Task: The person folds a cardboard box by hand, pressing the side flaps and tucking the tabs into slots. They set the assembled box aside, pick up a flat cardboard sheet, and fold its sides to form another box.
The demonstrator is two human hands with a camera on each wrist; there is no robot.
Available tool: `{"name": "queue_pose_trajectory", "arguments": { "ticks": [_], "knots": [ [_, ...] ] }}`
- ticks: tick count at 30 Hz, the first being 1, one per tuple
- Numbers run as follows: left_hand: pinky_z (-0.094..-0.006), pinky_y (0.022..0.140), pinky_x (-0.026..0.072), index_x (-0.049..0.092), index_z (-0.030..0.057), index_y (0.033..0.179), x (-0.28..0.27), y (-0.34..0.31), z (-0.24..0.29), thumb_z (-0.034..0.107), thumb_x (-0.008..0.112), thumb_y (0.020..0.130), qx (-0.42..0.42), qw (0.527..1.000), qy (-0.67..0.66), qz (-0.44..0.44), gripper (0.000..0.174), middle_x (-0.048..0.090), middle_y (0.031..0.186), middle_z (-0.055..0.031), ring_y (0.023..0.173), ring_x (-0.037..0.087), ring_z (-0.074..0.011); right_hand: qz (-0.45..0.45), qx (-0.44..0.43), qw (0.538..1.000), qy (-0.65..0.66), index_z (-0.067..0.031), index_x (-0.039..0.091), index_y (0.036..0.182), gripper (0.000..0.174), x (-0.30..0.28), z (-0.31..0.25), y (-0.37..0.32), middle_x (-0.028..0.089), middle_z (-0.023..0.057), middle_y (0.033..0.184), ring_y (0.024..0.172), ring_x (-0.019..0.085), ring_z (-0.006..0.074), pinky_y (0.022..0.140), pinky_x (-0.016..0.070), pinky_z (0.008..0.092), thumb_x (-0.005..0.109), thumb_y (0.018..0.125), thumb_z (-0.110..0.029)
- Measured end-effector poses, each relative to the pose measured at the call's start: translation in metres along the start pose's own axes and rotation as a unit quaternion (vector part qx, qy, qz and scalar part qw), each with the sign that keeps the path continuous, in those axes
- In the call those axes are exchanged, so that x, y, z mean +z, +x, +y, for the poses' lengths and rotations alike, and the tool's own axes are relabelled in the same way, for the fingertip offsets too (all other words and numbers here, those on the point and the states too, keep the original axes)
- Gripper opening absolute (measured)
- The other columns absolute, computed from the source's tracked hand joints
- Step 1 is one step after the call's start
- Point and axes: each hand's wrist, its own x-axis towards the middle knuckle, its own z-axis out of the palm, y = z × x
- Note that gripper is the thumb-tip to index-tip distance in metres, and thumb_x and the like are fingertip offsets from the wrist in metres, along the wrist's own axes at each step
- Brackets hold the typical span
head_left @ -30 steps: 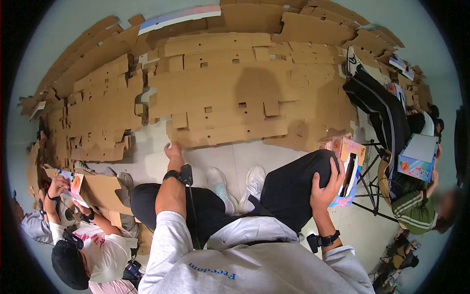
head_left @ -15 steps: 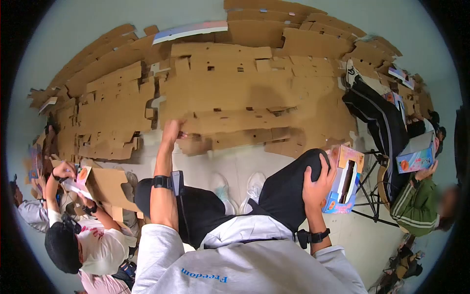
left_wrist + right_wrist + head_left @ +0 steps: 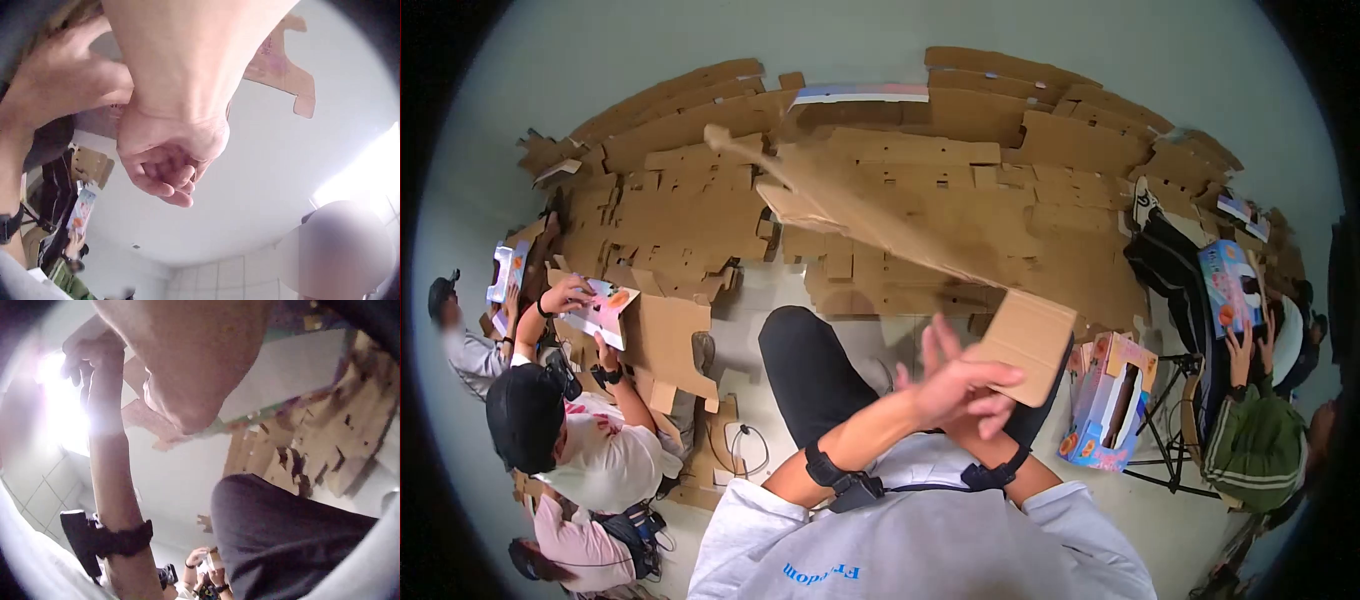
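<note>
A creased cardboard sheet hangs in the air at a slant, its folded end panel near my hands. Across my body reaches my left hand, gripping at the lower edge of that panel; its curled fingers show in the left wrist view, with part of the sheet behind. Partly behind it is my right hand, with blurred, spread fingers pointing up. The right wrist view shows my right hand close to a cardboard edge, its fingertips hidden.
Flattened cardboard covers the floor ahead. A printed box stands beside my right knee, near a black folding stand. People handle printed boxes at left and right. A cable lies at left.
The sheet has risen off the pile and swung upward. My left hand has moved right across my body; my right hand has left my knee and come inward.
</note>
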Motion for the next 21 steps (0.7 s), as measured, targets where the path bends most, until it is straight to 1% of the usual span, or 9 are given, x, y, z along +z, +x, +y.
{"name": "queue_pose_trajectory", "arguments": {
  "ticks": [1, 2, 4, 7, 11, 14, 15, 18, 21],
  "knots": [
    [-0.0359, 0.05, 0.0462, 0.053, 0.0081, 0.072, 0.019, -0.004, 0.004, 0.036, 0.06, 0.102, 0.003, 0.999, 0.021, -0.03, 0.041, 0.04, 0.054, -0.002, 0.046, 0.054, -0.0241, 0.078, -0.087, 0.978, -0.172, -0.0041, 0.026, 0.162, 0.091, -0.001, -0.027, 0.006, 0.027, 0.0199, 0.168, 0.153, 0.034, 0.0343, 0.12, 0.0382, 0.0464, 0.077, 0.089, -0.025],
    [-0.035, 0.05, 0.047, 0.053, 0.0079, 0.07, 0.031, -0.005, 0.005, 0.034, 0.06, 0.102, 0.005, 0.997, 0.043, -0.06, 0.042, 0.041, 0.054, -0.0022, 0.047, 0.058, -0.0235, 0.157, -0.251, 0.841, -0.454, 0.0015, 0.03, 0.158, 0.098, -0.005, -0.044, 0.021, 0.03, 0.0253, 0.165, 0.148, 0.041, 0.0381, 0.117, 0.0416, 0.0497, 0.084, 0.082, -0.028],
    [-0.0321, 0.05, 0.0478, 0.052, 0.0074, 0.067, 0.043, 0.0, -0.008, 0.033, 0.06, 0.103, 0.028, 0.991, 0.082, -0.1, 0.044, 0.045, 0.053, -0.0027, 0.05, 0.063, -0.0213, 0.275, -0.312, 0.796, -0.439, 0.0026, 0.033, 0.157, 0.1, -0.003, -0.07, 0.036, 0.032, 0.0294, 0.162, 0.139, 0.045, 0.0487, 0.114, 0.0435, 0.0526, 0.087, 0.075, -0.016],
    [-0.0304, 0.054, 0.0477, 0.054, 0.0055, 0.068, 0.068, -0.002, -0.019, 0.038, 0.054, 0.107, 0.009, 0.976, 0.149, -0.157, 0.051, 0.047, 0.053, -0.0033, 0.051, 0.062, -0.0191, 0.315, -0.334, 0.726, -0.511, 0.0042, 0.032, 0.156, 0.1, -0.011, -0.102, 0.027, 0.042, 0.031, 0.154, 0.138, 0.045, 0.0502, 0.115, 0.0427, 0.0534, 0.087, 0.077, -0.022],
    [-0.0303, 0.054, 0.049, 0.057, 0.005, 0.064, 0.103, 0.007, -0.037, 0.045, 0.044, 0.11, -0.033, 0.963, 0.219, -0.155, 0.062, 0.054, 0.055, -0.0054, 0.051, 0.063, -0.0185, 0.267, -0.331, 0.796, -0.43, 0.0078, 0.031, 0.153, 0.091, -0.019, -0.159, 0.016, 0.053, 0.0302, 0.146, 0.135, 0.051, 0.0533, 0.107, 0.0509, 0.0547, 0.084, 0.084, -0.018],
    [-0.031, 0.054, 0.0495, 0.058, 0.0046, 0.062, 0.122, 0.008, -0.054, 0.051, 0.036, 0.111, -0.093, 0.932, 0.3, -0.183, 0.071, 0.061, 0.058, -0.0084, 0.051, 0.063, -0.0188, 0.199, -0.196, 0.855, -0.437, 0.006, 0.057, 0.129, 0.066, -0.04, -0.176, 0.006, 0.072, 0.0231, 0.109, 0.092, 0.074, 0.0382, 0.076, 0.0593, 0.0438, 0.09, 0.08, -0.025],
    [-0.0324, 0.059, 0.0517, 0.062, 0.0023, 0.064, 0.124, 0.011, -0.063, 0.054, 0.028, 0.112, -0.132, 0.913, 0.334, -0.193, 0.079, 0.065, 0.06, -0.0106, 0.056, 0.066, -0.0213, 0.217, -0.189, 0.849, -0.443, 0.0022, 0.066, 0.114, 0.055, -0.048, -0.168, 0.006, 0.073, 0.0171, 0.082, 0.069, 0.071, 0.0363, 0.059, 0.0546, 0.0434, 0.09, 0.081, -0.034],
    [-0.0361, 0.068, 0.055, 0.07, 0.0, 0.077, 0.118, 0.002, -0.051, 0.043, 0.04, 0.112, -0.115, 0.839, 0.459, -0.269, 0.063, 0.068, 0.068, -0.0113, 0.068, 0.07, -0.0253, 0.188, -0.099, 0.858, -0.468, 0.0011, 0.067, 0.109, 0.05, -0.082, -0.152, 0.004, 0.071, 0.0172, 0.073, 0.068, 0.071, 0.0392, 0.058, 0.0544, 0.0444, 0.085, 0.086, -0.039],
    [-0.0407, 0.08, 0.0566, 0.072, 0.0007, 0.094, 0.058, -0.018, -0.053, 0.021, 0.061, 0.102, 0.219, 0.78, 0.55, -0.204, 0.025, 0.072, 0.088, -0.0119, 0.086, 0.071, -0.0275, 0.188, -0.019, 0.942, -0.276, 0.0024, 0.069, 0.107, 0.034, -0.119, -0.12, 0.001, 0.075, 0.0175, 0.08, 0.074, 0.077, 0.028, 0.064, 0.0569, 0.0355, 0.08, 0.093, -0.026]
  ]
}}
